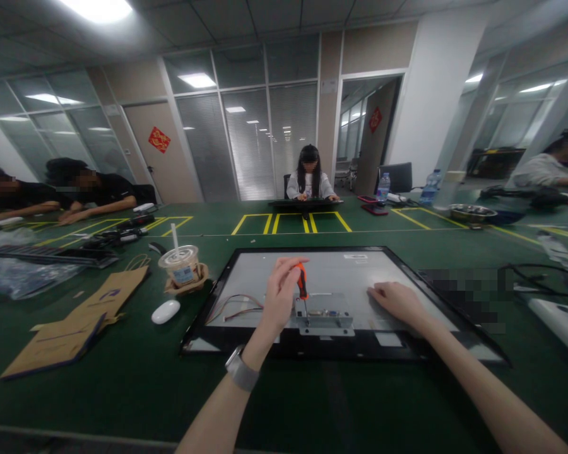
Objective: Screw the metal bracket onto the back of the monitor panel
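Note:
A monitor panel (246,277) lies face down on the green table, its grey metal back up. My left hand (280,291) is closed round an orange-handled screwdriver (302,282) held upright, its tip down on a small metal bracket (324,315) at the panel's lower middle. My right hand (396,299) rests on the panel's right part, fingers curled and pressing down, holding nothing that I can see. Thin coloured wires (231,306) run across the panel to the left of the bracket.
A lidded drink cup (180,265) with a straw, a white mouse (165,311) and brown paper bags (82,315) lie left of the panel. Cables and a white device (561,318) sit at right. Other people sit at the far and side edges of the table.

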Motion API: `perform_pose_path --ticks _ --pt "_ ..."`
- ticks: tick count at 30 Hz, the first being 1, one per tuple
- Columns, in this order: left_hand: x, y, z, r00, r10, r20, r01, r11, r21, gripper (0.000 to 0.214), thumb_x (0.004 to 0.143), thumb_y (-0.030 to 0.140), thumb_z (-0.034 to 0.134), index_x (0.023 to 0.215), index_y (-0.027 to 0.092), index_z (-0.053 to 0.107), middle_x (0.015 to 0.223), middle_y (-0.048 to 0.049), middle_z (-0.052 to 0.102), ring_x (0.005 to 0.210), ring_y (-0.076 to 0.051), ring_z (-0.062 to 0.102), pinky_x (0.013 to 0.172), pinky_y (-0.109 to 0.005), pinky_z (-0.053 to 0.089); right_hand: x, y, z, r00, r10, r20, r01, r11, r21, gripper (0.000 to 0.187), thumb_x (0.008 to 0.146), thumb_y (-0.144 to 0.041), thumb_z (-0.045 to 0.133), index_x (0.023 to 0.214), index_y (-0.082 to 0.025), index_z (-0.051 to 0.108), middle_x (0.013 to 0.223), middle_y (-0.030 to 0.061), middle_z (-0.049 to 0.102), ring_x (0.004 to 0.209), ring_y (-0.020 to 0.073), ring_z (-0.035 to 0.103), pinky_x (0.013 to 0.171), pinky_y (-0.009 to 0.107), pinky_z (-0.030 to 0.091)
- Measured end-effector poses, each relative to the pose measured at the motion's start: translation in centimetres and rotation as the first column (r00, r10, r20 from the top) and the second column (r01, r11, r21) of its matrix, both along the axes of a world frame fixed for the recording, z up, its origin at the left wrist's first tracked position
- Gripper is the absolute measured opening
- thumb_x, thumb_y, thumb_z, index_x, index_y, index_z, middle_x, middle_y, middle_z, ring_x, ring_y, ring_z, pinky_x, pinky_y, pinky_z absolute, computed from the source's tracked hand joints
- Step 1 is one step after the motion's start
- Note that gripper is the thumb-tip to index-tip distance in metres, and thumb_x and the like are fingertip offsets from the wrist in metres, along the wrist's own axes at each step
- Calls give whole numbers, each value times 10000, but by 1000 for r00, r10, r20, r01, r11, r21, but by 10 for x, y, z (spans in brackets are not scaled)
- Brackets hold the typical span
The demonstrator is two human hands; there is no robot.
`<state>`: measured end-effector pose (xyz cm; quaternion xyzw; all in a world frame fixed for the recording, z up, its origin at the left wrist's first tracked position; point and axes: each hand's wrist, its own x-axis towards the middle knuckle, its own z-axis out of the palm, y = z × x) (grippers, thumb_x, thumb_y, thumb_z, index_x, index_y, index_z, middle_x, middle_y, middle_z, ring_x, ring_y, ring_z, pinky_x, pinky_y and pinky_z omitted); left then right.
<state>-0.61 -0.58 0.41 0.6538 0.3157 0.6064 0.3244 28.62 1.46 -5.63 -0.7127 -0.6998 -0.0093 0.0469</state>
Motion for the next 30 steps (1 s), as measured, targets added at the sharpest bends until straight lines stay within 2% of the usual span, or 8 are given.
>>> perform_pose_path --ticks 3,6,11,14,20,23,27,30 --pt "-1 -2 1 999 -42 -22 41 999 -18 299 912 253 430 1090 180 659 1022 -71 640 946 -167 581 869 -287 440 0 1 -1 1000 1 10 -1 1000 3 420 922 -396 362 759 -195 692 779 104 716 749 223 652 593 277 348" --pt "1 -4 0 993 -59 -100 60 998 8 309 921 268 444 1163 176 614 971 -72 655 885 -159 600 829 -292 456 1 1 -2 1000 7 12 -7 1000 4 422 924 -396 365 748 -191 690 778 107 717 752 227 655 598 281 347" --pt "7 -8 -1 979 52 -199 -8 977 213 195 868 236 563 1031 203 664 849 -21 570 772 -123 558 772 -268 458 1 1 -1 1000 2 10 -2 1000 -1 431 923 -400 354 739 -189 681 772 110 713 745 230 650 573 285 330" --pt "7 -9 -1 974 123 -191 -69 962 266 154 838 246 615 976 203 669 825 -8 515 763 -122 528 764 -271 458 1 2 -1 1000 -3 3 3 1000 -11 435 921 -407 352 743 -188 682 763 110 710 735 226 646 565 284 323" --pt "3 -11 0 969 89 -232 -29 968 248 300 952 197 391 1167 196 599 1034 -74 573 945 -153 552 849 -307 452 1 1 -1 1000 14 8 -14 1000 2 434 926 -400 342 746 -196 680 764 99 708 741 223 642 574 279 331" --pt "3 -10 -1 965 114 -237 -47 962 270 279 939 203 430 1160 194 600 1007 -68 583 904 -146 566 829 -301 475 -1 0 0 1000 3 9 -3 1000 3 430 923 -395 348 736 -198 681 748 97 704 733 218 641 571 275 331" --pt "4 -8 -4 964 167 -209 -101 951 292 194 872 269 571 1036 209 655 897 -26 501 740 -106 546 727 -266 518 -1 -1 1 1000 -4 9 4 1000 3 429 919 -397 354 734 -194 683 742 100 702 737 220 642 566 277 328" --pt "4 -9 -4 963 137 -232 -72 961 268 243 913 272 493 1098 221 641 991 -53 499 786 -112 562 718 -258 527 -1 0 0 1000 2 -2 -2 1000 -5 430 919 -396 352 742 -191 686 759 104 708 739 219 646 570 276 336"
